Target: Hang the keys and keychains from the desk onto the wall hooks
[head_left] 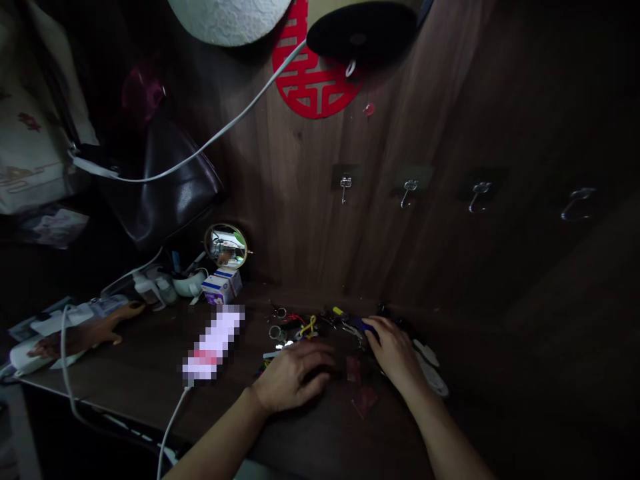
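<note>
Over the dark wooden tabletop, my left hand (pixel 295 377) is open, palm down, its fingers loosely bent and apart with nothing visible in them. Just beyond it lies a jumble of small items: key rings (pixel 275 331), a yellow looped cord (pixel 309 326) and a red cord (pixel 295 319). My right hand (pixel 393 347) is closed at the fingertips on a small dark blue thing (pixel 369 326), whose kind I cannot make out. Metal keys (pixel 354 331) lie beside those fingertips. Small reddish clear packets (pixel 363 399) rest on the table between my hands.
A blurred bright phone (pixel 214 343) with a white cable lies left. Behind it stand a box (pixel 223 285) and a round mirror (pixel 226 245). A brown animal figure (pixel 85 331) is farther left. White flat objects (pixel 431 373) lie right of my right hand. Wall hooks (pixel 410 193) are above.
</note>
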